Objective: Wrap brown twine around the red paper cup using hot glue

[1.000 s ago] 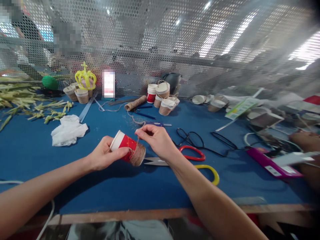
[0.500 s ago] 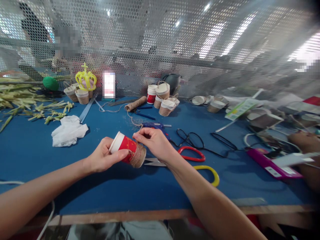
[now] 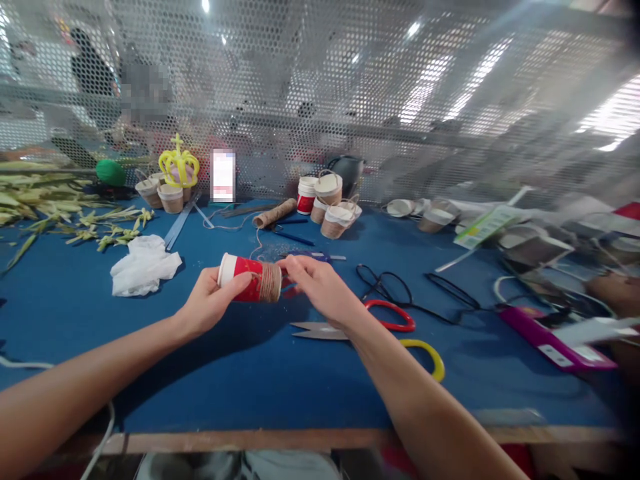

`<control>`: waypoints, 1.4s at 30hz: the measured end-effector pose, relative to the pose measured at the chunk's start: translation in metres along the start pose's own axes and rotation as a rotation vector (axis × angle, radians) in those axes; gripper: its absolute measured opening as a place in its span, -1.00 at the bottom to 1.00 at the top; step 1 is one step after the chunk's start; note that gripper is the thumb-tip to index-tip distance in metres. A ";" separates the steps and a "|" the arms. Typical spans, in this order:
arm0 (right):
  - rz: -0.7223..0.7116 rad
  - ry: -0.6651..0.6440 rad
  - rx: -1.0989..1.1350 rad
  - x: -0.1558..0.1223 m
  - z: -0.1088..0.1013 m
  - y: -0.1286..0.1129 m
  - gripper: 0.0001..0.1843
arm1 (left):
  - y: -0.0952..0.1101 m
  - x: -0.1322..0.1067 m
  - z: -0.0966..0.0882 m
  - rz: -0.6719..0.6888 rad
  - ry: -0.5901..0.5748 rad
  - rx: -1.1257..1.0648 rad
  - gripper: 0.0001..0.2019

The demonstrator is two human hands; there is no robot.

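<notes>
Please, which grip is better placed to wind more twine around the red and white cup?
Probably the right grip: it is beside the twine on the cup, while the left grip holds the cup nearer its rim.

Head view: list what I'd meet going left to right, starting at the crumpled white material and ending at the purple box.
Crumpled white material → left hand → twine-wrapped red-and-white cup → right hand → yellow scissors handle → purple box.
</notes>
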State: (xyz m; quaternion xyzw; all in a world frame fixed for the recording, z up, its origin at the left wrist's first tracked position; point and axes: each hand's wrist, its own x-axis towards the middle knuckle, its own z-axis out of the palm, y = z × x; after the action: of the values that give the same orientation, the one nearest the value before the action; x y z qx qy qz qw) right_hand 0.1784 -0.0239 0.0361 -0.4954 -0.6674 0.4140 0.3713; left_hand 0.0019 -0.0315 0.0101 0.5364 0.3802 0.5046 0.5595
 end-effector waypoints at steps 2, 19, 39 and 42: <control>-0.030 -0.062 -0.011 -0.003 0.001 -0.004 -0.59 | -0.001 0.003 0.000 -0.027 0.011 -0.028 -0.72; -0.246 0.238 -0.284 -0.012 0.020 -0.001 -0.78 | -0.002 0.010 0.000 -0.170 -0.062 -0.230 -0.74; -0.296 0.300 -0.338 -0.014 0.024 0.003 -0.85 | -0.001 0.004 0.003 -0.053 -0.093 -0.017 -0.64; -0.298 0.301 -0.329 -0.013 0.024 0.004 -0.85 | -0.001 0.004 0.003 -0.037 -0.086 0.011 -0.65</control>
State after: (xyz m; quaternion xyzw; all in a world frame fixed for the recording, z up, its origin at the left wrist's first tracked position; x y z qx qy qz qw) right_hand 0.1613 -0.0403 0.0225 -0.5015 -0.7285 0.1622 0.4376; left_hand 0.0055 -0.0283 0.0099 0.5535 0.3684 0.4684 0.5818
